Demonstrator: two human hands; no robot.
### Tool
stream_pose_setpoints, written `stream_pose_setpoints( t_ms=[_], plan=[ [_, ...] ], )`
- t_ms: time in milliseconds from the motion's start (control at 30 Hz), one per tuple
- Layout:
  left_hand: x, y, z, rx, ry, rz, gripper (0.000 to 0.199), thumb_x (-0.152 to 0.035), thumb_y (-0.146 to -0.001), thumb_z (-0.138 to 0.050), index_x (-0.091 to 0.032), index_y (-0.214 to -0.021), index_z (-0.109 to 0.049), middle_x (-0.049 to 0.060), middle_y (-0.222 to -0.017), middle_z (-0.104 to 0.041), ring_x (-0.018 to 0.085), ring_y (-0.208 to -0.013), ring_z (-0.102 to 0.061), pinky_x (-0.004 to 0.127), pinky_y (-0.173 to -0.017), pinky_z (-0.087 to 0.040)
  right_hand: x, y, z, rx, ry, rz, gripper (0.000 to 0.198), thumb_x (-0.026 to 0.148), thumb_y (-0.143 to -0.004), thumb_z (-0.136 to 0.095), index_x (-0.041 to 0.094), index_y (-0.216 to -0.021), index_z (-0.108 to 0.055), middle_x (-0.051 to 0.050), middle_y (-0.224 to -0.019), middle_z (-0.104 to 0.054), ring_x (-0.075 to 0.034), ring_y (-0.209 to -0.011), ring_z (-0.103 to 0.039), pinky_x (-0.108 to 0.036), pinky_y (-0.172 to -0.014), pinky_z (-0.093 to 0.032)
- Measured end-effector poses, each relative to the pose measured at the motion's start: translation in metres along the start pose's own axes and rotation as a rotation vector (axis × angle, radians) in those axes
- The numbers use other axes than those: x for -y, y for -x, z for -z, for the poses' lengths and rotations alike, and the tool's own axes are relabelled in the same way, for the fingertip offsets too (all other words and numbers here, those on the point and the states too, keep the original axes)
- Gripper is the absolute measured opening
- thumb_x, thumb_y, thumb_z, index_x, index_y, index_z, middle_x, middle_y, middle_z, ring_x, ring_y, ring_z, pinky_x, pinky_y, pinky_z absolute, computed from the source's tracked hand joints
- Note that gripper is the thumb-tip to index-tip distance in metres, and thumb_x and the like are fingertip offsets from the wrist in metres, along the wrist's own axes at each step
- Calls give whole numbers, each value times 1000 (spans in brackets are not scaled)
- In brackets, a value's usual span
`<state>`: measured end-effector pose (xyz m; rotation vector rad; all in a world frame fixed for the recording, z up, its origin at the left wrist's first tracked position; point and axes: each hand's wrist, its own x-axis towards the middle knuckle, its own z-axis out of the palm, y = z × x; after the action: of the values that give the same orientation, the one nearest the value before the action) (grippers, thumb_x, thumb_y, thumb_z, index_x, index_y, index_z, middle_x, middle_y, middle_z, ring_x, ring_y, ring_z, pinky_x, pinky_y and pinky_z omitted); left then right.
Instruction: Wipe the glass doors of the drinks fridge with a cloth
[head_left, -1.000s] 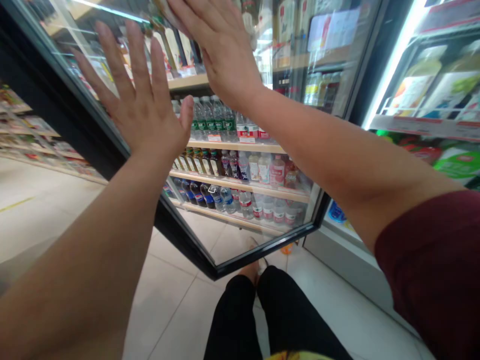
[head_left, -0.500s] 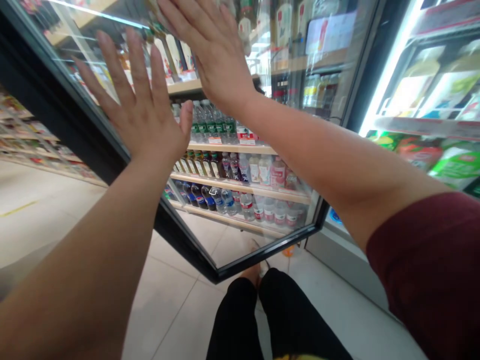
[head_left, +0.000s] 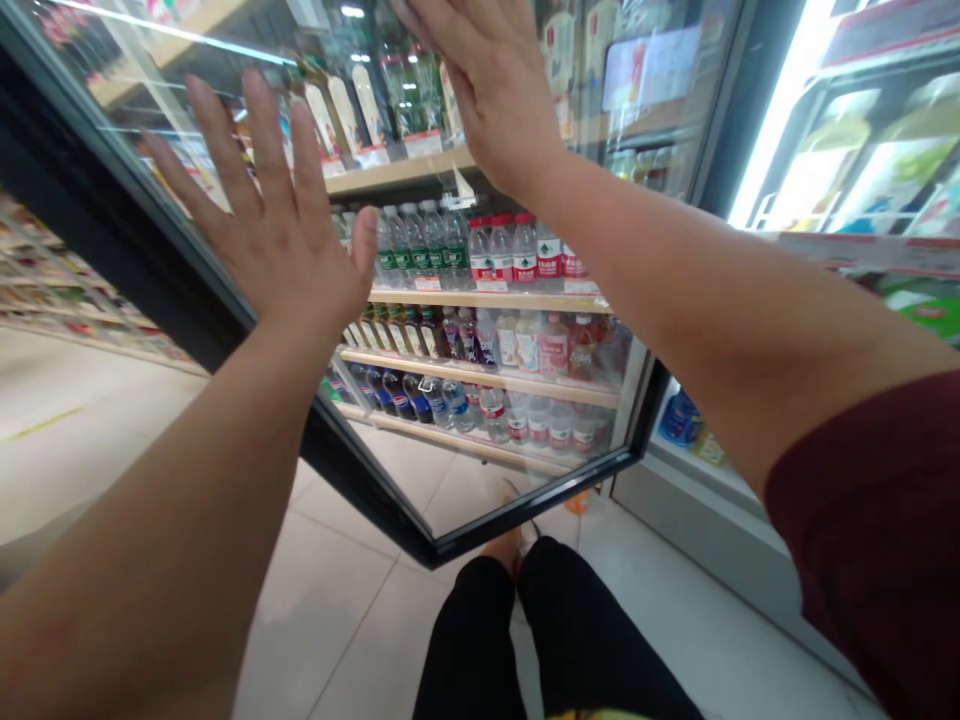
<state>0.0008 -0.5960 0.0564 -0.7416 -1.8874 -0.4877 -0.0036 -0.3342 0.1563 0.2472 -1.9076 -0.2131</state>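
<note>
A glass cooler door (head_left: 480,500) with a thick black frame stands swung open in front of me. My left hand (head_left: 281,215) is held up at the left part of the pane, fingers spread, with nothing in it. Whether its palm touches the glass I cannot tell. Higher and nearer the middle, my right hand (head_left: 499,95) lies flat along the pane with its fingers stretched out. Its fingertips run out of the top of the view, and no object shows in it.
Beyond the glass, shelves hold water bottles (head_left: 525,250), dark cola bottles (head_left: 397,392) and other drinks. The lit cooler (head_left: 847,150) with large bottles is on the right. More store shelves (head_left: 67,280) stand at the far left. My legs (head_left: 480,630) are below the door's lower corner.
My right hand has slid to the right across the glass, uncovering red-capped bottles behind it. My left hand has barely shifted, and the door stays in place.
</note>
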Motion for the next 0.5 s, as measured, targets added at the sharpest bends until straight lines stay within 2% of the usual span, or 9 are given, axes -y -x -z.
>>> stream_pose_setpoints(
  t_ms=[67,133,200,267,367,433,500],
  plan=[
    [-2,0,1,3,-44,3,108,-51,-83,-71,-31,-176,-18,-24,-174,5,26,-168,16,39,-127,36,-9,0,2,8,23,9,67,13,-108,-19,25,-172,-32,10,-177,-30,-15,-167,-24,-33,-137,-16],
    [-2,0,1,18,-103,14,106,-49,-85,-68,-30,-176,-16,-24,-174,8,25,-168,16,34,-125,38,-14,3,6,6,43,-90,71,6,-104,-24,27,-171,-35,11,-176,-32,-14,-165,-26,-32,-136,-18],
    [-3,0,2,25,-133,14,104,-48,-87,-65,-29,-176,-15,-23,-174,9,25,-168,16,31,-123,39,-14,11,9,12,28,-239,82,-3,-98,-27,30,-172,-31,13,-178,-28,-13,-167,-22,-34,-138,-17],
    [-5,2,2,22,-153,3,101,-47,-90,-62,-28,-176,-14,-23,-174,11,24,-168,16,29,-120,40,-12,22,11,21,6,-327,83,-4,-100,-25,32,-174,-25,14,-180,-21,-13,-170,-15,-37,-140,-14],
    [-8,5,3,25,-197,-11,100,-46,-92,-60,-27,-177,-10,-22,-174,13,24,-168,17,27,-119,41,-15,36,12,22,-6,-293,74,1,-107,-23,32,-174,-24,12,-181,-18,-14,-171,-11,-39,-142,-10],
    [-9,7,4,23,-187,-30,99,-45,-92,-59,-28,-176,-9,-23,-174,14,23,-168,17,28,-119,40,-24,37,13,15,-16,-251,71,2,-109,-23,31,-173,-28,11,-180,-21,-13,-170,-14,-37,-142,-11],
    [-10,6,5,21,-163,-28,101,-43,-91,-61,-29,-177,-10,-22,-175,12,24,-168,17,32,-122,39,-33,36,12,16,-21,-277,66,6,-112,-24,30,-173,-29,8,-180,-23,-13,-170,-17,-36,-142,-13]
  ],
)
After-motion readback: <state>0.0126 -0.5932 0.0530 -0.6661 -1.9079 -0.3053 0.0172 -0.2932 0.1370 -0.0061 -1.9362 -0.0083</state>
